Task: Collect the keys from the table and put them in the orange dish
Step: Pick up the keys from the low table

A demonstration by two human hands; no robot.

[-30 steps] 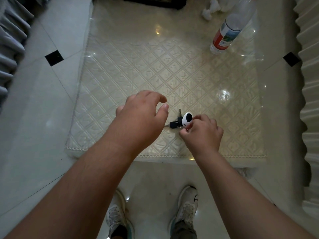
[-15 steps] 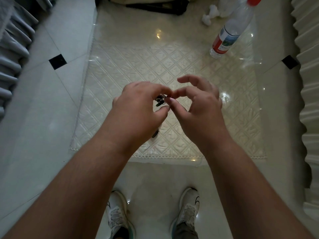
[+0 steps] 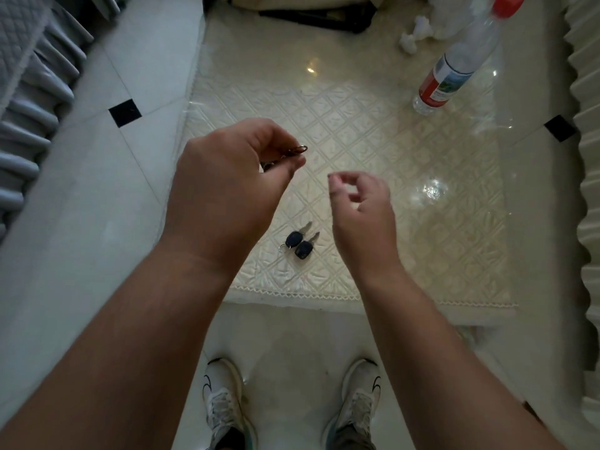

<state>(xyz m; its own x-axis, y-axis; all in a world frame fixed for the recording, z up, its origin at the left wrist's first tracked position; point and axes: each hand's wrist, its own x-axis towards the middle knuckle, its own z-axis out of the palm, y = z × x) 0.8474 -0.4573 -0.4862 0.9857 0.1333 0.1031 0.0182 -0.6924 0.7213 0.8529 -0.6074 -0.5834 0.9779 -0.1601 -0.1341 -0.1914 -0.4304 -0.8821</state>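
Observation:
My left hand (image 3: 233, 177) is raised above the table and pinches a bunch of keys by its metal ring (image 3: 297, 150); most of the bunch is hidden behind the fingers. My right hand (image 3: 360, 203) hovers to the right of it, fingers loosely curled, holding nothing. Two dark-headed keys on a small ring (image 3: 298, 245) lie on the quilted cream table cover (image 3: 373, 151), below and between my hands, near the front edge. No orange dish is in view.
A plastic water bottle (image 3: 454, 66) with a red cap and red label stands at the back right. A dark bag (image 3: 311, 14) and small white objects (image 3: 412, 37) lie at the far edge. My shoes (image 3: 224, 404) are on the tiled floor in front of the table.
My right hand lifted a key bunch off the table and met my left hand. The left hand now holds the bunch by its ring; the right hand has let go and drawn away.

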